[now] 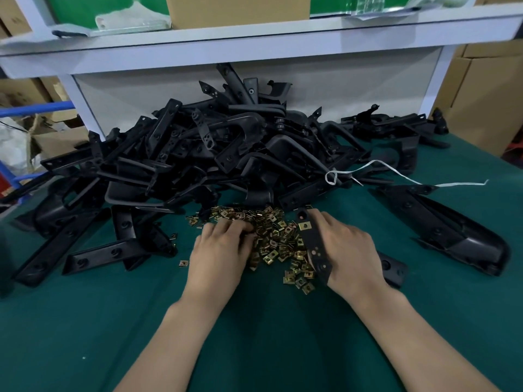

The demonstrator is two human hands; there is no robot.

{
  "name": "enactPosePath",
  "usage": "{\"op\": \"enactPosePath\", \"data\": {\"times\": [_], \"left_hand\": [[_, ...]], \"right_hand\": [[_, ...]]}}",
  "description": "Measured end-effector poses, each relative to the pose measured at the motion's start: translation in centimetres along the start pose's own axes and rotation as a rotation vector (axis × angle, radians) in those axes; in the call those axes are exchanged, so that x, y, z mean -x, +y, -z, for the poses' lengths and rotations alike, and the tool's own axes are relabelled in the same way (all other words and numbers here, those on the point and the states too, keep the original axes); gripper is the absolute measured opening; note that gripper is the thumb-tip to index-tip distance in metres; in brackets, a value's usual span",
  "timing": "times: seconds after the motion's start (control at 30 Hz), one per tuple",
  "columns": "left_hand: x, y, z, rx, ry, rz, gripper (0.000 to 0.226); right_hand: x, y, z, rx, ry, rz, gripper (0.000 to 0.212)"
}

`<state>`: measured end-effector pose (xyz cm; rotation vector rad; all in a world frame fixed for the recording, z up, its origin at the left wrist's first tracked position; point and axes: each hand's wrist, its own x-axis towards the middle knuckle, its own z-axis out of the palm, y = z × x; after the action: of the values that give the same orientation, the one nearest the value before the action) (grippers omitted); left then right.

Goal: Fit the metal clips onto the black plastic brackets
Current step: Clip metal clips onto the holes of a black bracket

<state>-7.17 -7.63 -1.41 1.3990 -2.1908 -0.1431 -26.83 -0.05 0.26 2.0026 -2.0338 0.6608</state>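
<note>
Right hand is gripping a black bracket, fitted clip sitting at its far end | left hand is curling fingers into the clip pile, can't tell if pinching one | bracket heap is lying just behind on the green mat

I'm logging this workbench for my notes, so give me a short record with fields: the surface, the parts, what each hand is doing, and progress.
Surface: green table
Stock: heap of black brackets at the back; loose clips piled just in front
Left: left hand on the loose clips, fingers curled into them; whether it grips one is hidden
Right: right hand holds one bracket beside the clips
Progress: one fitted clip at that bracket's far end
Other: white string lying over the heap's right side
</note>
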Motion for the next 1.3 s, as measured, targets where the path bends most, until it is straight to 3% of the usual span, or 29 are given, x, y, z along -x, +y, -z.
{"op": "enactPosePath", "data": {"times": [0.17,0.37,0.53,0.83,1.13,1.3], "left_hand": [[-0.1,-0.7,0.4,-0.051,0.035,0.071,0.024],[0.1,0.0,0.5,-0.059,0.035,-0.039,0.025],[0.5,0.6,0.2,0.1,0.059,-0.113,0.009],[0.7,1.1,1.1,0.292,0.174,-0.073,0.011],[2.0,3.8,1.1,0.722,-0.019,-0.025,0.018],[2.1,4.3,0.8,0.996,-0.16,0.114,0.022]], "right_hand": [[0.1,-0.1,0.2,-0.017,-0.006,0.022,0.033],[0.1,0.0,0.2,-0.01,-0.022,0.028,0.032],[0.1,0.2,0.0,-0.01,-0.026,0.038,0.029],[0.2,0.2,-0.2,-0.007,0.002,0.027,0.028],[0.2,0.3,-0.2,0.011,0.035,0.03,0.038],[0.1,0.3,-0.3,0.024,0.049,0.026,0.043]]}}
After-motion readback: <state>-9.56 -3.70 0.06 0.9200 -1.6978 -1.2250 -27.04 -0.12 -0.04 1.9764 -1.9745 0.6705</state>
